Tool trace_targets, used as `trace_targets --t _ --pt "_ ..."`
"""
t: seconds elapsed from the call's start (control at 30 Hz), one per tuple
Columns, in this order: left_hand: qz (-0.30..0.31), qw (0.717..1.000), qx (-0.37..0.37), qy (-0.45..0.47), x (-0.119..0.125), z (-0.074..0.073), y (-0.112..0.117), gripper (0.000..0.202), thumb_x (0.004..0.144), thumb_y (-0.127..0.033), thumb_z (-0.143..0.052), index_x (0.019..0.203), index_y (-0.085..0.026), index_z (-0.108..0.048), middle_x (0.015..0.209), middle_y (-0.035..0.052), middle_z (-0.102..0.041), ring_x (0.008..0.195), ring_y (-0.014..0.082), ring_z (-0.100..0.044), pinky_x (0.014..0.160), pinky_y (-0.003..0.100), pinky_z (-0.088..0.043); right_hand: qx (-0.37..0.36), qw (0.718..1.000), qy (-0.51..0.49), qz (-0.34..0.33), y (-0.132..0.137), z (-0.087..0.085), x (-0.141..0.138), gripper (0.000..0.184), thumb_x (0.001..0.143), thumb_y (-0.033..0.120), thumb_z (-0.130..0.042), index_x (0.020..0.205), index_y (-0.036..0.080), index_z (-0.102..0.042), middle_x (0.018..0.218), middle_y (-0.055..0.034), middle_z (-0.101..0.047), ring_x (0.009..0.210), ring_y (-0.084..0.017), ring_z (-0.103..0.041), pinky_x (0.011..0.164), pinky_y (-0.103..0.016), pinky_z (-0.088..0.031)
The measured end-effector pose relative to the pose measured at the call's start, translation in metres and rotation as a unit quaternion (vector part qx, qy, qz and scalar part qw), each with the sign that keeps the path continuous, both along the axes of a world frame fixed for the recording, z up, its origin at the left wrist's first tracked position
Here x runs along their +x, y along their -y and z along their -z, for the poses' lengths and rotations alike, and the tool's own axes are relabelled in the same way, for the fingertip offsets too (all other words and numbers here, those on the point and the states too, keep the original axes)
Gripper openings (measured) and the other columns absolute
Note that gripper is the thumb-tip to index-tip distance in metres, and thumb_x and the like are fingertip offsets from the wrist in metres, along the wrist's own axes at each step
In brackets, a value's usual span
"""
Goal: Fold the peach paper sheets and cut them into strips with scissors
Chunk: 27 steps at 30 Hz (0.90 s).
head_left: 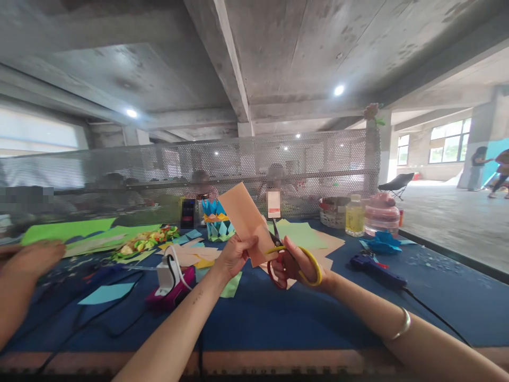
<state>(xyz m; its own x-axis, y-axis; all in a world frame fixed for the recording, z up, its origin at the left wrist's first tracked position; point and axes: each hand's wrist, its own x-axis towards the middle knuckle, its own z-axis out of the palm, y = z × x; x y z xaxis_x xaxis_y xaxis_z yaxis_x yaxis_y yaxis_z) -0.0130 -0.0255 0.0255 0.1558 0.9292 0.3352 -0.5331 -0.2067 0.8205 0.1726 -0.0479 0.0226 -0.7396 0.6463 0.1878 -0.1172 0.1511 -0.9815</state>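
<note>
My left hand (235, 254) pinches the lower edge of a tan paper sheet (244, 217) and holds it upright above the blue table (278, 318). My right hand (296, 262) grips scissors (292, 262) with red and yellow handles. The blades touch the paper's right edge near its bottom. Both hands are closed on what they hold, just above the table's middle.
Another person's hand (34, 257) rests at the far left. A pink glue gun (170, 284) with cables, a blue glue gun (376, 270), folded paper pieces (217, 220), green sheets (67, 231), a bottle (354, 215), a basket (334, 211) and a mesh screen (238, 170) surround me.
</note>
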Motion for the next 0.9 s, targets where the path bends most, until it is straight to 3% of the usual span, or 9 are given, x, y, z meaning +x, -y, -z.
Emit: trace_targets --t 0.17,0.33,0.43,0.73,0.9 --pt "0.017 1.000 -0.008 -0.005 0.006 0.001 0.005 0.035 0.056 -0.020 -0.084 0.087 -0.011 -0.071 0.082 0.0081 -0.073 0.073 0.0198 -0.066 0.073 0.032 -0.050 0.027 0.999 -0.008 0.039 0.002 0.001 -0.001 0.062 0.081 0.076 -0.027 0.063 0.018 -0.043 0.053 0.0023 -0.048 0.046 -0.011 -0.050 0.050 -0.026 -0.041" --pt "0.004 1.000 -0.020 -0.010 0.010 0.003 0.006 0.035 0.053 -0.022 -0.085 0.083 -0.011 -0.072 0.077 0.0079 -0.073 0.068 0.0195 -0.065 0.067 0.031 -0.049 0.062 0.991 -0.015 0.117 0.005 0.000 -0.003 0.040 0.080 0.057 -0.056 0.081 0.021 -0.040 0.050 0.0081 -0.049 0.042 -0.010 -0.049 0.044 -0.023 -0.039" --pt "-0.006 1.000 -0.024 -0.014 0.010 0.004 0.005 0.034 0.052 -0.021 -0.085 0.081 -0.011 -0.072 0.076 0.0080 -0.073 0.067 0.0198 -0.065 0.067 0.031 -0.049 0.095 0.985 0.001 0.143 0.003 0.002 -0.005 0.042 0.074 0.049 -0.067 0.083 0.022 -0.035 0.045 0.0111 -0.048 0.037 -0.009 -0.045 0.039 -0.021 -0.033" --pt "0.006 1.000 -0.028 -0.005 0.004 -0.003 0.005 0.032 0.052 -0.015 -0.083 0.082 -0.011 -0.072 0.079 0.0078 -0.074 0.068 0.0190 -0.066 0.068 0.028 -0.049 0.098 0.985 0.019 0.141 0.005 0.002 -0.005 0.022 0.075 0.034 -0.060 0.081 0.019 -0.045 0.042 0.0096 -0.048 0.034 -0.009 -0.047 0.036 -0.020 -0.031" --pt "-0.017 0.997 -0.039 0.068 -0.006 -0.015 0.003 0.020 0.066 -0.022 -0.076 0.083 -0.015 -0.069 0.079 0.0034 -0.074 0.068 0.0158 -0.067 0.068 0.026 -0.052 0.108 0.985 0.043 0.124 0.007 0.001 -0.005 0.020 0.075 0.031 -0.062 0.082 0.017 -0.050 0.041 0.0095 -0.047 0.036 -0.008 -0.044 0.037 -0.020 -0.032"
